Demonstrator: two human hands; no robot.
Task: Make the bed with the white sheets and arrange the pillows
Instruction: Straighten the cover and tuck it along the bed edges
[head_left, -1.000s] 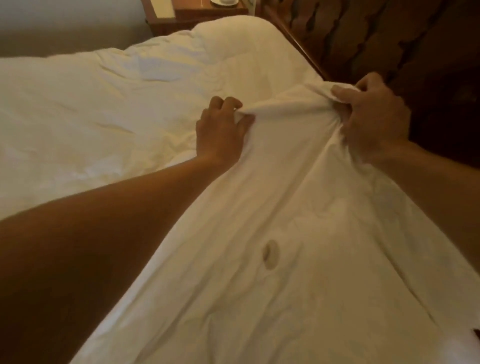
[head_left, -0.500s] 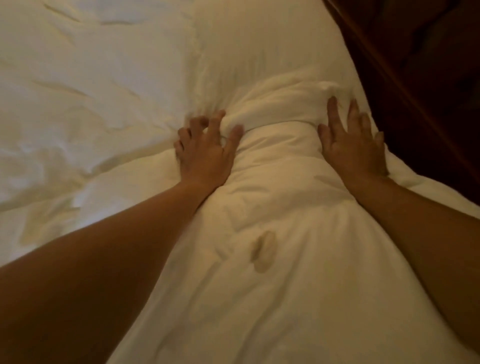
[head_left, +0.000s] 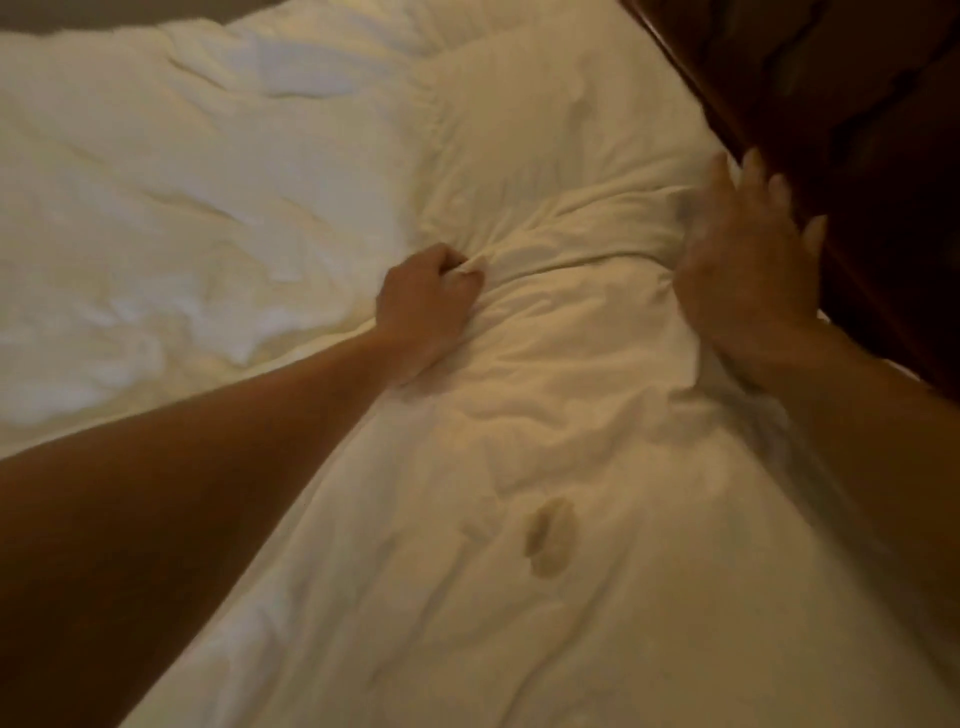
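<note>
Head view, items as we find them.

1. White sheet (head_left: 571, 426): covers the near and middle ground. It is creased and drawn into a ridge of folds running between the two hands. On it we log a brown oval stain (head_left: 550, 535), nearer us than both hands and roughly midway between the forearms.

2. Left hand (head_left: 428, 306): grip closed, fingers curled round a bunch of the white sheet at the ridge's left end. The forearm crosses the lower left corner.

3. Right hand (head_left: 748, 260): grip open and holding nothing, fingers straight and spread, palm laid on the white sheet at the ridge's right end. It is motion-blurred, and we cannot tell whether the fingertips touch the wood beyond.

4. Pillow (head_left: 550, 119): plump and white, lying beyond the ridge and meeting its folds.

5. Duvet (head_left: 182, 208): rumpled and white, filling the left half.

6. Wooden frame (head_left: 857, 130): dark, running diagonally down the right side. The bedding's right edge lies against it, with the right hand just beside it.

Edges and room: open room lies leftward across the duvet, while the right is closed in by the wooden frame. A dull strip (head_left: 78, 13) shows past the far edge; we cannot tell whether it is wall or floor.
</note>
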